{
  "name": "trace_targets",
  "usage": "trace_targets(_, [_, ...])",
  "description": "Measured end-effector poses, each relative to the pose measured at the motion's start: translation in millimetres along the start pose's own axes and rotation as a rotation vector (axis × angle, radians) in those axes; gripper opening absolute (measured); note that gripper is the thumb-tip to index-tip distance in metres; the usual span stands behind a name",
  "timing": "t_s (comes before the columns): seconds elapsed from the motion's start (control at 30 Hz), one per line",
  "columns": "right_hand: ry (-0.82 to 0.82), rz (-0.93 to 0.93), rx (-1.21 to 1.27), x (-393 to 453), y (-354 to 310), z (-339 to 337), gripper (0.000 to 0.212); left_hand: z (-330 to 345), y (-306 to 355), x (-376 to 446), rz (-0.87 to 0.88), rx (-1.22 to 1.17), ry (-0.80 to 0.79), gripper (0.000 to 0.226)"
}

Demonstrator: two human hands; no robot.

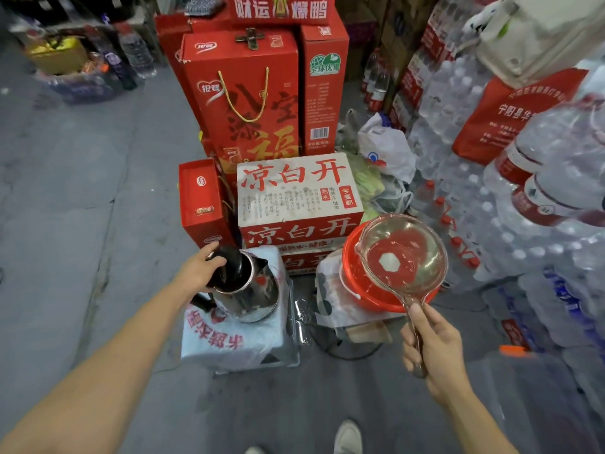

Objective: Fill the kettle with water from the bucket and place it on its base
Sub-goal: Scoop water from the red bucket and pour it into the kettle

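A steel kettle (253, 291) with a black lid and handle stands on a low stool wrapped in printed plastic (226, 339). My left hand (199, 268) grips the raised black lid (230, 265), holding it open. My right hand (432, 352) is closed on the handle of a clear plastic ladle (404, 250). The ladle's bowl holds water and hovers over the red bucket (357, 290), to the right of the kettle. The kettle's base is hidden under the kettle or out of sight; I cannot tell which.
Red and white cartons (298, 198) are stacked right behind the kettle and bucket. Shrink-wrapped packs of water bottles (523, 244) wall off the right side. A black cable (347, 353) loops on the floor below the bucket. Grey concrete floor (82, 224) lies to the left. My shoe (348, 437) is near the bottom edge.
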State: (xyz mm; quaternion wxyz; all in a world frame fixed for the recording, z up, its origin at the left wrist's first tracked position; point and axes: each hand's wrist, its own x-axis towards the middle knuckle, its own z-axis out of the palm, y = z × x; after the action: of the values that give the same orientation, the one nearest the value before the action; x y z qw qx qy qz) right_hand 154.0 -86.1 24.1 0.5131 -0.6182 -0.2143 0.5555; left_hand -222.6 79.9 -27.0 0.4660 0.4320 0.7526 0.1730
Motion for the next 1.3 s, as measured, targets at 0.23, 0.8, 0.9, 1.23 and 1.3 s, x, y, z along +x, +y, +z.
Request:
trace_targets(0.23, [-0.038, 0.027, 0.077, -13.6, 0.7, 12.6, 0.019, -26.0, -11.3, -25.4, 0.073, -0.426, 0.033, 0.047])
trace_targets(0.8, [-0.068, 0.017, 0.055, -56.0, 19.7, 78.7, 0.03, -70.1, -47.2, -48.2, 0.329, 0.018, -0.041, 0.108])
trace_targets(0.9, [-0.096, 0.024, 0.049, -57.3, 26.4, 96.5, 0.033, -77.0, -54.2, -44.5, 0.372, 0.162, -0.012, 0.108])
trace_targets(1.23, [-0.186, -0.021, -0.059, -46.8, 46.2, 149.4, 0.023, -81.7, -61.0, -35.4, 0.367, 0.379, 0.059, 0.116])
trace_targets(1.3, [-0.197, -0.021, -0.087, -43.0, 49.6, 155.6, 0.021, -80.7, -63.1, -34.3, 0.357, 0.392, 0.064, 0.116])
